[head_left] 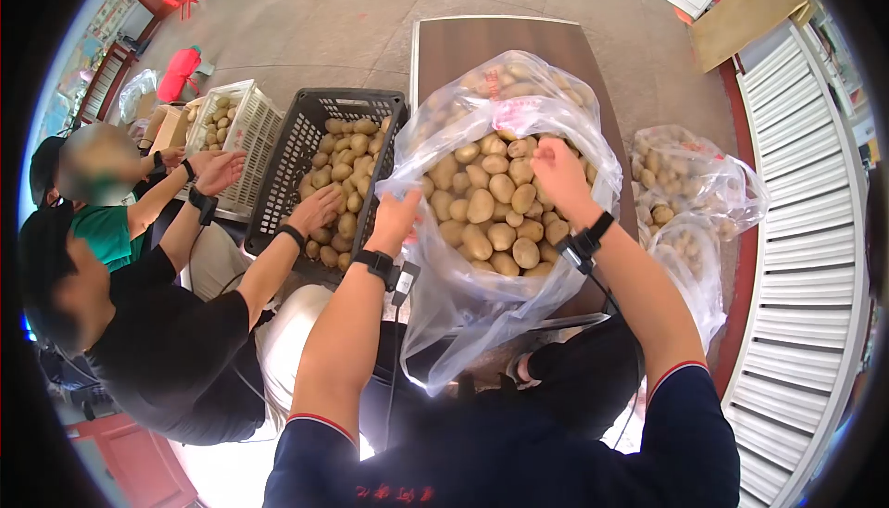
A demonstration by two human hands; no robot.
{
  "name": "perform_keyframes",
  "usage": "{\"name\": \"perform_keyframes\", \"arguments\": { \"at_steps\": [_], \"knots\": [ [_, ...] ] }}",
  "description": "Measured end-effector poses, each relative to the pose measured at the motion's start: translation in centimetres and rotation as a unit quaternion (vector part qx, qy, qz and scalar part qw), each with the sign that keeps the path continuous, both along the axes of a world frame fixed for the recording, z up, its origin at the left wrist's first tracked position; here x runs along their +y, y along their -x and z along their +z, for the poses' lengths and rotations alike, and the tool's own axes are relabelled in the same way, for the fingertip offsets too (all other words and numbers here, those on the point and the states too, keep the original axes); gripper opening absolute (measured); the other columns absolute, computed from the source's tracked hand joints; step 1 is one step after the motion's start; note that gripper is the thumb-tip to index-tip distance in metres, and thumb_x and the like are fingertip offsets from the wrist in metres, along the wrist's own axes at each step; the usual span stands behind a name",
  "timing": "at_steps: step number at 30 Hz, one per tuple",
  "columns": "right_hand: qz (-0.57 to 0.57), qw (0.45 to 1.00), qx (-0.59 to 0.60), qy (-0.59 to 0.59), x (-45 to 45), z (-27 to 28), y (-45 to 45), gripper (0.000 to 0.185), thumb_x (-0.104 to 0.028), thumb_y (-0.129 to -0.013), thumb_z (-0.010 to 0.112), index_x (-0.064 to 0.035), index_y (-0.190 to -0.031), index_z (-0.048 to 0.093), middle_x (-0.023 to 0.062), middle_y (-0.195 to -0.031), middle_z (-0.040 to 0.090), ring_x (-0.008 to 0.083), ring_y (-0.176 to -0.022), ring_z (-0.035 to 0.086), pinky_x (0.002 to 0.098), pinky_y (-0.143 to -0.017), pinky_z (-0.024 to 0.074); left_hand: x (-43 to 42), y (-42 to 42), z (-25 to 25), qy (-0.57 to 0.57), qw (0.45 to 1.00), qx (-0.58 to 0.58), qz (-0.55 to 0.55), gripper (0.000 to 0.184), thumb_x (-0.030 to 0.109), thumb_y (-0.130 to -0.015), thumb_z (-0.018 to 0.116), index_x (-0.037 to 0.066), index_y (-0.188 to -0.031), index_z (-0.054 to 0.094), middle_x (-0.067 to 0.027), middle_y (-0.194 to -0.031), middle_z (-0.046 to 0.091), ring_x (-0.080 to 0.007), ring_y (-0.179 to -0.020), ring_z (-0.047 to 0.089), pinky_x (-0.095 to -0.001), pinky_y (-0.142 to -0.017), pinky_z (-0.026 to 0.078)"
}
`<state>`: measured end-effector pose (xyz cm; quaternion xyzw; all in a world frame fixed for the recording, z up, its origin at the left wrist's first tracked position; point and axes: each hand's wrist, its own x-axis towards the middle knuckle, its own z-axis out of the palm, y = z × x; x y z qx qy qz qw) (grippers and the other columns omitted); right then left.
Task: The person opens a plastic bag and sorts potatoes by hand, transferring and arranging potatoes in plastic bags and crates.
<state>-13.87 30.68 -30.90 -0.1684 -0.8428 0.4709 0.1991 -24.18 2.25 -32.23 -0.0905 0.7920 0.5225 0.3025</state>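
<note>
"Navy shirt [482,457] closest to the lens, red trim on its sleeves. Hands?"

"Left hand [396,221]: fingers grasping the left edge of an open plastic bag [454,323]."

"Right hand [560,170]?"

"Over the bag's mouth, far right part, fingers bent down at the potatoes [500,188]. Gripping one or only touching, can't tell."

"Wrists?"

"Black strap [375,265] on the left one, similar on the right, cables off both."

"Where are the potatoes exactly?"

"Heaped inside the bag, bag on a brown bench [495,36]. More show through the plastic at the far side; same bag or a second, unclear."

"Left of that?"

"Black crate [352,94], just beside the bag, potatoes in it too. Co-worker's hand [319,210] on them, arm from the person in black [176,369]."

"Further left?"

"White crate [264,142] next to the black one, more potatoes inside. Person in green [106,235] near it."

"Right side?"

"Clear bags [699,184] of potatoes, lower than the bench, between it and a white slatted panel [796,276]."
</note>
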Motion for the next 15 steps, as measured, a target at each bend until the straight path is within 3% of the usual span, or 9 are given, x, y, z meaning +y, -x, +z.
{"name": "perform_keyframes", "arguments": {
  "at_steps": [2,3,4,6,8,10,11,12,15],
  "knots": [
    [0.032,0.999,-0.020,0.025,-1.7,1.0,-3.2,0.032,-0.017,-0.085,0.060,0.0027,-0.109,0.055,0.0188,-0.097,0.065,0.0339,-0.093,0.063,0.0404,-0.084,0.0488,0.3,-0.3,0.8,0.057,0.997,0.047,-0.029,0.059,0.043,-0.080,0.064,-0.003,-0.116,0.052,-0.0119,-0.074,0.063,-0.0186,-0.053,0.058,-0.0332,-0.042,0.047],
    [0.063,0.996,-0.040,0.045,-2.6,1.4,-4.7,0.030,-0.015,-0.084,0.061,0.0018,-0.108,0.056,0.0186,-0.097,0.064,0.0342,-0.092,0.062,0.0409,-0.083,0.0487,0.4,-0.3,0.3,0.091,0.993,0.075,-0.022,0.053,0.043,-0.080,0.064,-0.004,-0.105,0.059,-0.0144,-0.079,0.066,-0.0233,-0.055,0.061,-0.0357,-0.050,0.051],
    [0.065,0.996,-0.039,0.049,-3.4,1.5,-6.0,0.030,-0.015,-0.084,0.061,0.0018,-0.108,0.056,0.0186,-0.097,0.064,0.0342,-0.092,0.062,0.0409,-0.083,0.0487,0.2,0.0,-0.8,0.096,0.992,0.076,-0.020,0.053,0.043,-0.080,0.064,-0.004,-0.105,0.059,-0.0144,-0.079,0.066,-0.0233,-0.055,0.061,-0.0357,-0.050,0.051],
    [0.100,0.990,-0.083,-0.052,-5.1,1.9,-8.4,0.029,-0.013,-0.082,0.061,-0.0002,-0.107,0.057,0.0184,-0.100,0.062,0.0352,-0.096,0.059,0.0415,-0.083,0.0478,-0.1,0.6,-2.3,0.159,0.973,0.153,-0.062,0.046,0.039,-0.081,0.062,-0.004,-0.097,0.064,-0.0194,-0.086,0.069,-0.0309,-0.065,0.066,-0.0396,-0.061,0.053],
    [0.105,0.988,-0.065,-0.092,-6.3,2.1,-10.2,0.030,-0.013,-0.081,0.062,-0.0011,-0.108,0.057,0.0184,-0.103,0.061,0.0358,-0.098,0.058,0.0419,-0.084,0.0475,0.3,-0.2,-1.4,0.133,0.962,0.213,-0.103,0.038,0.034,-0.082,0.060,-0.001,-0.094,0.068,-0.0223,-0.091,0.068,-0.0347,-0.080,0.068,-0.0403,-0.073,0.052],
    [0.115,0.984,-0.043,-0.129,-7.4,2.3,-11.3,0.031,-0.012,-0.080,0.063,-0.0020,-0.109,0.057,0.0183,-0.105,0.060,0.0365,-0.100,0.057,0.0422,-0.084,0.0472,0.7,-1.8,0.6,0.087,0.955,0.245,-0.144,0.031,0.028,-0.084,0.059,0.002,-0.098,0.068,-0.0208,-0.088,0.068,-0.0315,-0.090,0.068,-0.0375,-0.079,0.051],
    [0.121,0.978,-0.067,-0.156,-7.8,2.6,-11.7,0.032,-0.011,-0.080,0.063,-0.0028,-0.110,0.057,0.0181,-0.108,0.058,0.0369,-0.102,0.055,0.0427,-0.085,0.0468,0.8,-2.5,0.4,0.056,0.940,0.302,-0.150,0.029,0.026,-0.084,0.064,0.001,-0.097,0.069,-0.0125,-0.084,0.070,-0.0199,-0.080,0.067,-0.0311,-0.074,0.052],
    [0.127,0.970,-0.090,-0.186,-8.1,2.7,-12.2,0.033,-0.010,-0.079,0.063,-0.0036,-0.111,0.057,0.0180,-0.112,0.057,0.0373,-0.104,0.054,0.0431,-0.087,0.0465,0.7,-2.7,-1.0,0.031,0.929,0.315,-0.189,0.028,0.023,-0.082,0.065,0.002,-0.099,0.069,-0.0140,-0.091,0.071,-0.0222,-0.086,0.068,-0.0319,-0.079,0.051],
    [0.133,0.962,-0.059,-0.233,-8.8,3.0,-13.6,0.038,-0.010,-0.077,0.064,-0.0030,-0.113,0.055,0.0174,-0.115,0.054,0.0383,-0.104,0.053,0.0446,-0.088,0.0457,0.8,-4.8,-0.1,0.056,0.918,0.293,-0.261,0.028,0.025,-0.082,0.063,0.004,-0.099,0.070,-0.0135,-0.093,0.071,-0.0265,-0.089,0.068,-0.0355,-0.081,0.052]
  ]
}}
